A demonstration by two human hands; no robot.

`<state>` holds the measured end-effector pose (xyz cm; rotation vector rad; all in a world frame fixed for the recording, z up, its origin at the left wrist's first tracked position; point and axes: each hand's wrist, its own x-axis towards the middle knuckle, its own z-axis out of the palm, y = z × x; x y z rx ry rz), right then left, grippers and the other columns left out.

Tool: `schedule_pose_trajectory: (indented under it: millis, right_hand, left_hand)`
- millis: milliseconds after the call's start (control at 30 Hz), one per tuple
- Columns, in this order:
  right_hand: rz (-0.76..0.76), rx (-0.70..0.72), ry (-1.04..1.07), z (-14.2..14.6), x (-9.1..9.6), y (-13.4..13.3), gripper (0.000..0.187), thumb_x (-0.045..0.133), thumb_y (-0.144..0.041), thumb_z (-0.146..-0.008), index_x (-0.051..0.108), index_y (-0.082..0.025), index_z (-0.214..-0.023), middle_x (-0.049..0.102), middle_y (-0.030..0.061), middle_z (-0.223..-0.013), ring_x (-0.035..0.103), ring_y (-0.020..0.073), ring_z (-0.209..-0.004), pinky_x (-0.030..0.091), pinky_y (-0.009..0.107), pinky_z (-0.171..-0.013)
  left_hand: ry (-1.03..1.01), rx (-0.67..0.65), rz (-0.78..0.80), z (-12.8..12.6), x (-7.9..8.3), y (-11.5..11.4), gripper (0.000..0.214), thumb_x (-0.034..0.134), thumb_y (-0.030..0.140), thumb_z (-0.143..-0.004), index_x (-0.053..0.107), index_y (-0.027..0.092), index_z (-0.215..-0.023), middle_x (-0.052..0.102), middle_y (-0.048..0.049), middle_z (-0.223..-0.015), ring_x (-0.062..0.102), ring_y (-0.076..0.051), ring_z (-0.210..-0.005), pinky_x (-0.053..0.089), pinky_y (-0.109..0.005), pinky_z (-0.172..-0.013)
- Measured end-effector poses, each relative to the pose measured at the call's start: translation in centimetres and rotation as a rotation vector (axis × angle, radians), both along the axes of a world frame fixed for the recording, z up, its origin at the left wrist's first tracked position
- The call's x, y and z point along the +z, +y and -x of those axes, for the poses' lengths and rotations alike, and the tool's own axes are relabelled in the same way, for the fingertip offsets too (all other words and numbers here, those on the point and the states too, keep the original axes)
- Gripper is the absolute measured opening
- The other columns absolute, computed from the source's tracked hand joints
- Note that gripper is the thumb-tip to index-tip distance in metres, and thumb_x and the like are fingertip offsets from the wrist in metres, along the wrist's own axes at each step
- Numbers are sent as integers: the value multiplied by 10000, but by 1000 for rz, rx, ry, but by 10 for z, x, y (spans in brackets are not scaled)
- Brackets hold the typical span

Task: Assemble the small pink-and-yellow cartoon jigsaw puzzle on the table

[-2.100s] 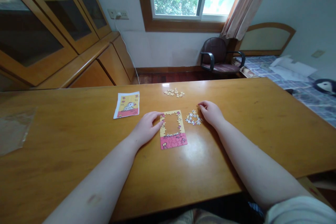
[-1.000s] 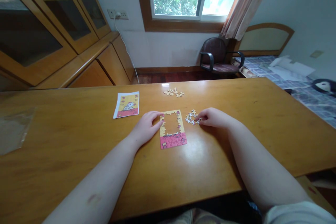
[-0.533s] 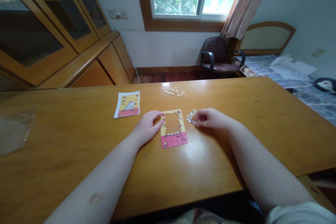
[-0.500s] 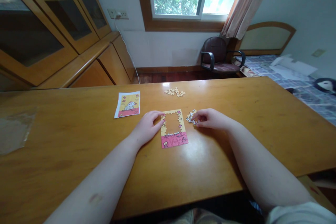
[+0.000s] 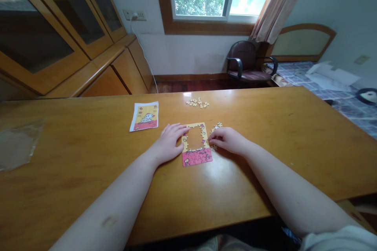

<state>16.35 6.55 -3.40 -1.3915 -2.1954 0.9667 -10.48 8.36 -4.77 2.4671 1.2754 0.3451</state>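
A jigsaw puzzle lies on the table, its yellow and pink border joined around a rectangular gap in the middle. My left hand rests at its left side, fingers stretched out, the tips touching the yellow border. At the right border is my right hand, thumb and fingers pinched together. Whatever sits in that pinch is too small to make out. A pile of loose white-and-yellow puzzle pieces lies beside and partly beneath the right hand.
Yellowish loose pieces lie near the table's far edge. To the left are a printed reference picture and a clear plastic bag. Beyond the wooden table stand an armchair, a bed and a glass-fronted cabinet.
My right hand has moved left from the loose pile to the puzzle's right border. The left hand's fingers have stretched slightly further over the left border. The view has shifted a little.
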Motion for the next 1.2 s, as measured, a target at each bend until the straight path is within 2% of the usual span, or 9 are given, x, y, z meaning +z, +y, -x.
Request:
schedule_pose_trajectory:
  millis: [133, 267, 367, 633, 733, 900, 1033, 1200]
  right_hand:
    - [-64, 97, -24, -11, 5, 1, 136, 630, -262, -808, 722, -195, -883, 678, 40, -853, 593, 159, -795, 447, 273, -747]
    - [-26, 182, -106, -15, 8, 1, 222, 746, -319, -703, 717, -195, -885, 653, 37, -879, 591, 164, -792, 452, 272, -736]
    - [-5, 203, -167, -12, 6, 1, 174, 738, -278, -701, 720, -199, -855, 650, 34, -876, 591, 163, -776, 450, 271, -726]
    - [-15, 191, -158, -9, 8, -3, 140, 602, -249, -797, 714, -193, -859, 695, 44, -851, 609, 165, -757, 448, 260, -699]
    - [-15, 139, -168, -10, 5, -1, 175, 559, -229, -818, 725, -204, -866, 716, 38, -855, 624, 170, -769, 449, 265, -717]
    - [8, 27, -189, -10, 2, 1, 192, 575, -253, -809, 724, -229, -927, 726, 21, -858, 639, 167, -758, 449, 259, -699]
    - [39, 14, -189, -14, 6, 1, 216, 567, -310, -826, 726, -225, -944, 722, 30, -845, 629, 163, -735, 445, 262, -692]
    - [106, 49, -210, -22, 8, 3, 291, 666, -356, -749, 727, -236, -1007, 696, 12, -767, 587, 151, -658, 422, 253, -628]
  left_hand:
    - [10, 10, 0, 0, -2, 1, 513, 487, 236, -783, 533, 243, -1294, 543, -34, -1365, 379, -277, -1331, 184, -548, -1154]
    - [25, 28, -7, 1, -2, 1, 503, 497, 254, -784, 540, 240, -1285, 552, -45, -1354, 393, -282, -1319, 180, -557, -1151]
    - [40, 38, -13, 1, -2, 1, 495, 496, 263, -786, 547, 245, -1278, 558, -43, -1347, 400, -281, -1314, 179, -557, -1152]
    - [34, 50, -12, -1, 1, -1, 483, 505, 291, -796, 543, 243, -1276, 561, -42, -1341, 404, -275, -1311, 189, -549, -1153]
    - [26, 48, -2, -1, 2, -1, 463, 513, 337, -812, 553, 241, -1263, 567, -47, -1334, 408, -276, -1307, 194, -551, -1150]
    - [6, 43, -8, 0, 0, 0, 455, 519, 363, -823, 554, 248, -1262, 564, -50, -1336, 403, -278, -1311, 189, -553, -1149]
    - [15, 46, 0, 0, 0, 0, 459, 519, 366, -824, 552, 246, -1266, 562, -48, -1338, 398, -277, -1314, 183, -549, -1152]
    - [10, 46, 13, -1, 2, -1, 459, 516, 373, -826, 556, 246, -1265, 565, -55, -1334, 399, -281, -1314, 185, -553, -1148]
